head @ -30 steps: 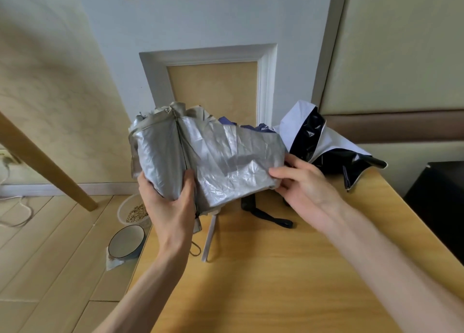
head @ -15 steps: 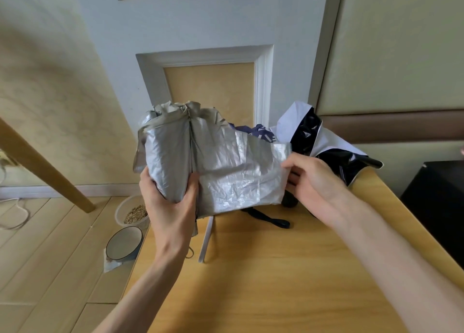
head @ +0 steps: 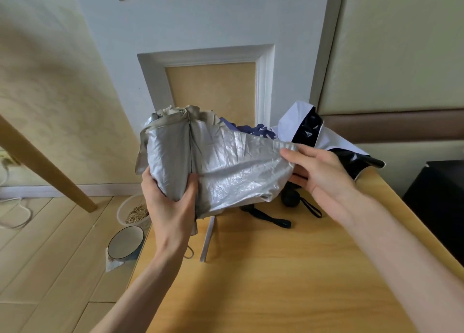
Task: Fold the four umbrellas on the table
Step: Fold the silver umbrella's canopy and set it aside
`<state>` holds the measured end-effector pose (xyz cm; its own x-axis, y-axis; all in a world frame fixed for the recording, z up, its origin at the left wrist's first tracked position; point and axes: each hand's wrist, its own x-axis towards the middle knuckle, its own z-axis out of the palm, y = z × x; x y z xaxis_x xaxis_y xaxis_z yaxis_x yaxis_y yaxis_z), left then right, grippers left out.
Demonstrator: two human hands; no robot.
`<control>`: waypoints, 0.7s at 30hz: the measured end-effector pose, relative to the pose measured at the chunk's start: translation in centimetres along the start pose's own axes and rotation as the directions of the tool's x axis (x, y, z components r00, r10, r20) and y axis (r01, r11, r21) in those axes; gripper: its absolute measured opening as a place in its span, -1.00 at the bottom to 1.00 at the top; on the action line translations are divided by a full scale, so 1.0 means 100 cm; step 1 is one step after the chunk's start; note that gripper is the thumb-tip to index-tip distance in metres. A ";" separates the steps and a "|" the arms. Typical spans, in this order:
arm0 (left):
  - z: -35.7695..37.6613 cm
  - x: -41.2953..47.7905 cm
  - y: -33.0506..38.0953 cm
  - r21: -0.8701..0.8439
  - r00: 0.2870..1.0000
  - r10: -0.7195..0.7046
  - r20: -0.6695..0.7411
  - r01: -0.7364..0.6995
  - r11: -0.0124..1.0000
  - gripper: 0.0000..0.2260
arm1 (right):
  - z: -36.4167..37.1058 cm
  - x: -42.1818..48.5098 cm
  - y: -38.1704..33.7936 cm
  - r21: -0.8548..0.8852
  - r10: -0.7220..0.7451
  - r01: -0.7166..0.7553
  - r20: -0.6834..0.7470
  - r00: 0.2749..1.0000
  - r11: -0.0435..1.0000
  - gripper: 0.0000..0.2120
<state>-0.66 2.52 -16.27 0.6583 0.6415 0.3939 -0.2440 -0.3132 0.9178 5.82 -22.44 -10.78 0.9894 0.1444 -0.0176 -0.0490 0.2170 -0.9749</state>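
Observation:
A collapsed silver umbrella (head: 226,167) is held up above the wooden table (head: 276,282). My left hand (head: 170,204) grips its bundled body from below, thumb pressed on the folds. A loose silver panel stretches out to the right, and my right hand (head: 319,172) pinches its edge. Behind it lies a white umbrella with a black lining (head: 313,137), and a dark blue patterned umbrella (head: 253,129) peeks over the silver fabric. A black umbrella handle with a wrist strap (head: 291,197) rests on the table under the panel.
A black strap (head: 266,217) and a pale strip (head: 207,242) lie on the table. On the floor to the left stand a bowl of feed (head: 135,212) and a dark-rimmed bowl (head: 125,242). A slanted wooden leg (head: 47,167) crosses the left. A black cabinet (head: 437,194) stands at the right.
My right hand has drawn the silver panel's edge out to the right and slightly up, spreading the fabric flatter. The left hand keeps its grip on the bundle.

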 end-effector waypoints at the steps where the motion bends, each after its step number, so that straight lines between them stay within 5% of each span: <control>1: -0.001 0.001 -0.001 0.004 1.000 -0.011 0.019 0.011 1.000 -0.45 | -0.001 0.000 -0.003 0.007 -0.006 0.005 0.041 0.999 1.000 -0.70; 7: 0.000 0.008 0.001 0.020 0.974 -0.105 0.203 0.103 0.994 -0.37 | 0.005 -0.010 -0.031 -0.039 -0.178 0.202 0.330 0.927 0.979 -0.77; 11: 0.001 0.010 0.010 -0.016 0.898 -0.153 0.413 0.175 0.984 -0.52 | 0.023 -0.013 -0.057 -0.190 -0.199 0.356 0.555 0.808 0.915 -0.53; 13: 0.001 0.010 0.015 0.010 0.849 -0.201 0.489 0.225 0.974 -0.65 | 0.041 0.000 -0.067 -0.293 -0.288 0.449 0.458 0.841 0.844 -0.64; 14: -0.001 0.008 0.021 0.007 0.823 -0.232 0.518 0.267 0.964 -0.56 | 0.051 0.009 -0.071 -0.318 -0.345 0.478 0.395 0.852 0.819 -0.73; 17: -0.008 0.005 0.027 -0.068 0.749 -0.343 0.567 0.458 0.886 0.09 | 0.080 0.035 -0.075 -0.326 -0.395 0.489 0.315 0.863 0.809 -0.95; 21: -0.009 -0.006 0.040 -0.026 0.723 -0.203 0.661 0.293 0.956 -0.25 | 0.118 0.051 -0.066 -0.383 -0.395 0.494 0.311 0.865 0.780 -0.93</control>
<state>-2.64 1.50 -12.83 0.9958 0.0646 0.0653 -0.0591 -0.0928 0.9939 9.59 -11.73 -1.77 0.8323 0.3392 0.4385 0.5030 -0.1295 -0.8545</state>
